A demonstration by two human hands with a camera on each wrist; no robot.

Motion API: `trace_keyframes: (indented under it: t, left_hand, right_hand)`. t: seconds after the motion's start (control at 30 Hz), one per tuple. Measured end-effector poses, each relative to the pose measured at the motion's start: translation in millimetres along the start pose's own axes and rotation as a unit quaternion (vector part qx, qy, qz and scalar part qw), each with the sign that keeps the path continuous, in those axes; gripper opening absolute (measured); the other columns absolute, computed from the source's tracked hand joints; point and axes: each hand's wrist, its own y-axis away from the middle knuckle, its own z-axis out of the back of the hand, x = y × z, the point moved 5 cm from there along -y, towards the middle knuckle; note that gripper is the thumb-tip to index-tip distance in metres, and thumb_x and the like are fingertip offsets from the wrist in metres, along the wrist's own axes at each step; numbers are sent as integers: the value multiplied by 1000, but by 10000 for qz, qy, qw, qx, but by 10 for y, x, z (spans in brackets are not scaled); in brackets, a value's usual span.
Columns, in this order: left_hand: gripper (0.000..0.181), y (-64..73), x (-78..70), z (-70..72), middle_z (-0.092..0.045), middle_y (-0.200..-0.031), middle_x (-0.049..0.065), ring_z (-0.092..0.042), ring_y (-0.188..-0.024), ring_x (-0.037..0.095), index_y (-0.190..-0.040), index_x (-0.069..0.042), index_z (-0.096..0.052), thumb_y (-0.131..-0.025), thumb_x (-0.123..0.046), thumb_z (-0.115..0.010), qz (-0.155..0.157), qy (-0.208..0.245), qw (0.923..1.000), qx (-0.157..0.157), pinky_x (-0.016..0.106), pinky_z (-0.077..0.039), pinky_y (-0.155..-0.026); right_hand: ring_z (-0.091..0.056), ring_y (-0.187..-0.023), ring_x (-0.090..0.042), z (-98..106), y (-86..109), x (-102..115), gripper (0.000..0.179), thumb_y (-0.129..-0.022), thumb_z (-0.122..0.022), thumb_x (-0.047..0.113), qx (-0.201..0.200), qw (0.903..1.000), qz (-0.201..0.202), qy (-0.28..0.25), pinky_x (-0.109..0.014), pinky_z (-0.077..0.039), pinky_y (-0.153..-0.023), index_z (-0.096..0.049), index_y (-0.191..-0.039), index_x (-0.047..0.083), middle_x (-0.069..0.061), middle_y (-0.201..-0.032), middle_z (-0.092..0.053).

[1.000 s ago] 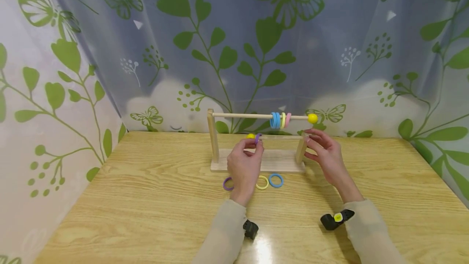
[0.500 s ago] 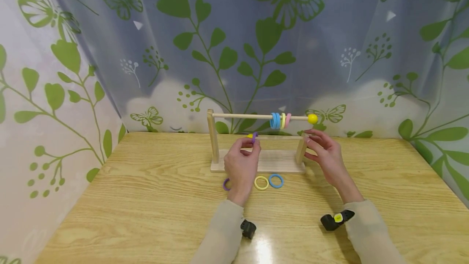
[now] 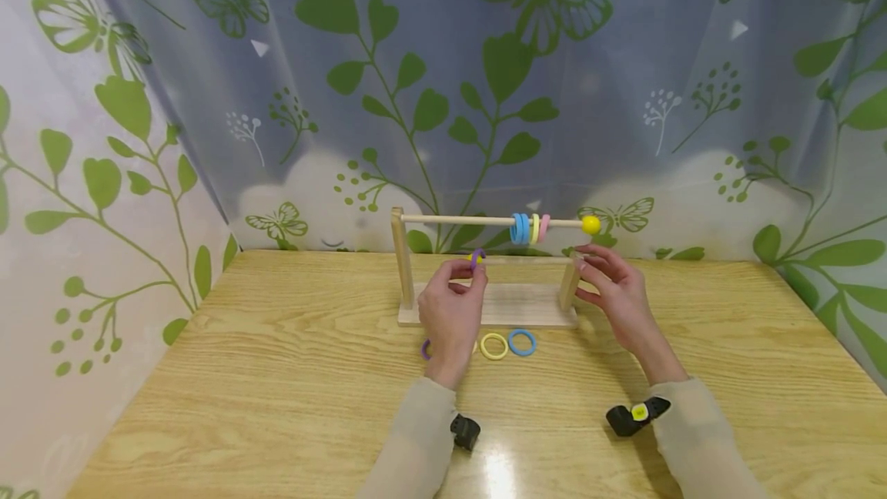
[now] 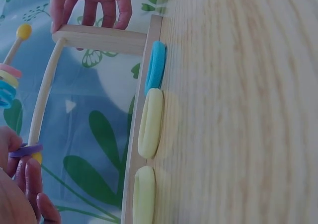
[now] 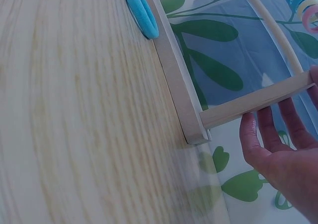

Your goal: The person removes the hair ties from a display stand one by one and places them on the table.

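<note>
Head view: what's the main object?

Pale wooden rack [image 3: 523, 306], tall left post [image 3: 402, 256], short right post [image 3: 570, 283]. Upper rod [image 3: 457, 219] ends right in a yellow ball [image 3: 590, 225]. Lower rod [image 3: 530, 260] ends left in a second yellow ball [image 4: 37, 157].

Rings on it?

Upper: blue rings [image 3: 518, 229], yellow ring [image 3: 534, 229], pink ring [image 3: 544, 226]. Lower: thin purple ring [image 4: 30, 149], at the rod's free end, right by the ball.

Hands?

Right hand [image 3: 617, 291]: thumb and fingers curled on the top of the short right post. Left hand [image 3: 453, 310]: pinching the purple ring, gap down to ring thickness. Ring is at the fingertips.

Surface, room?

Cloth backdrop [image 3: 589, 137], blue-grey and white, green leaf and butterfly print. Wood-grain table [image 3: 277, 376]. Beige sleeves [image 3: 416, 437], black wrist camera [image 3: 627, 420] on each arm. Rings flat before the rack: loose blue ring [image 4: 156, 65], two loose yellow rings [image 4: 150, 123], loose purple ring [image 3: 425, 349] partly hidden by the left hand/wrist.
</note>
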Motion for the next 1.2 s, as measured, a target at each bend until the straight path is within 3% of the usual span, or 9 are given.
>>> trace_keyframes:
  t: [0.47, 0.7, 0.87, 1.2]
  left_hand:
    - [12, -36, 95, 35, -79, -83, -1, -67, -58, 11, -92, -14, -77, -87, -25, -80, 231, 278, 9993, 17, 24, -52, -56]
    - [14, -51, 136, 38, -79, -85, 3, -64, -60, 9, -93, -12, -77, -87, -24, -81, 399, 518, 9977, 202, 22, -52, -59]
    - [14, -70, 125, 59, -78, -87, 7, -64, -61, 11, -94, -10, -77, -88, -22, -81, 442, 768, 9956, 307, 21, -53, -61]
    - [14, -115, 170, 116, -78, -87, 7, -64, -62, 12, -93, -10, -78, -88, -22, -81, 424, 804, 9954, 303, 20, -52, -61]
  right_hand:
    - [-68, -103, -5, -1, 6, -15, 36, -103, -63, 28, 13, 10000, 16, -16, -22, -60, -82, -60, -134, 11, 10, -117, -65]
    - [-68, -103, -5, -4, 12, -9, 36, -103, -63, 27, 28, 10000, 18, -31, -22, -60, -83, -59, -135, 11, 10, -117, -65]
    - [-68, -103, -4, -3, 13, -8, 36, -103, -63, 27, 16, 10000, 12, -45, -22, -60, -83, -60, -134, 11, 11, -117, -65]
    - [-69, -103, -5, 5, -4, -6, 40, -102, -64, 27, -3, 9999, 27, -127, -23, -61, -82, -58, -136, 6, 10, -116, -65]
